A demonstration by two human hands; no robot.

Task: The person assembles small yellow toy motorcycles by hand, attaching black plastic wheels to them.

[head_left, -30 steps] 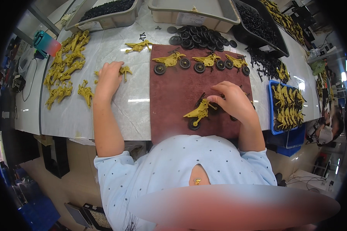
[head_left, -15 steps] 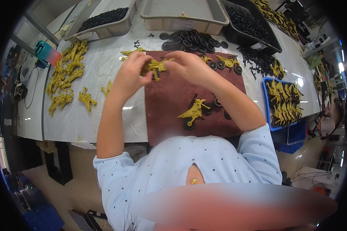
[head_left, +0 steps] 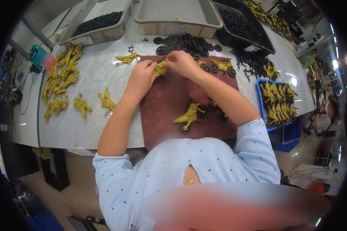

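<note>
Above the far left part of a maroon mat (head_left: 162, 111), both my hands are closed on one yellow plastic toy motorbike frame (head_left: 160, 69). My left hand (head_left: 142, 77) grips its left side with fingers and thumb. My right hand (head_left: 183, 63) pinches at its upper right, where a small dark piece shows, partly hidden by the fingers. Nearer to me on the mat lies a yellow frame with black wheels (head_left: 189, 116). Another wheeled frame (head_left: 221, 65) sits at the mat's far right. Just beyond my left hand is a bare yellow frame (head_left: 127, 59).
Loose black wheels (head_left: 189, 44) are heaped beyond the mat. Grey bins (head_left: 177, 29) and a black bin (head_left: 246, 46) of small black parts line the back. Yellow frames (head_left: 65, 77) pile up at left, beside a bottle (head_left: 41, 57). A blue tray (head_left: 263, 104) at right holds wheeled frames.
My left hand has turned and closed more tightly round the yellow frame. My right fingers have come together on it. The whole view has shifted slightly.
</note>
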